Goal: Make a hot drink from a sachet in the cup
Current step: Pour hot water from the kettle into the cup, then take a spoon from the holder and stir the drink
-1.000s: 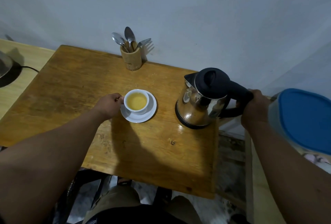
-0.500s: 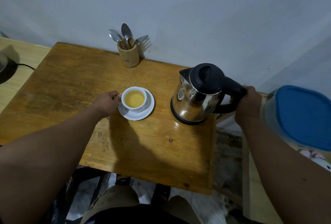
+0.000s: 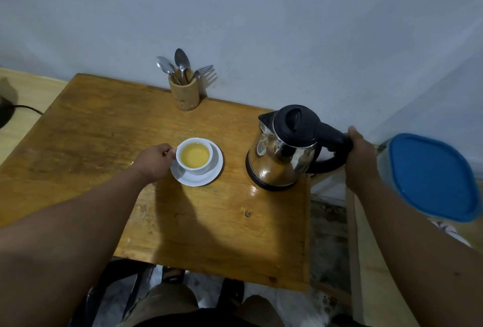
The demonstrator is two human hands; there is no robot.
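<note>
While the left hand (image 3: 154, 160) pinches the handle of the white cup (image 3: 194, 155) to steady it on its saucer (image 3: 214, 172), the right hand (image 3: 360, 159) clenches the kettle (image 3: 282, 154) handle; the kettle stands upright on the table (image 3: 91, 130), likely done pouring. The cup, just beside the left grip, holds yellowish drink.

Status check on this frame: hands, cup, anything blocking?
Left hand on cup handle; right hand gripping kettle handle. Cup full, yellow, on saucer. Nothing blocking.

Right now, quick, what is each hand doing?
Left hand: closed on the handle of the cup, which sits on its saucer.
Right hand: closed around the handle of the kettle.
</note>
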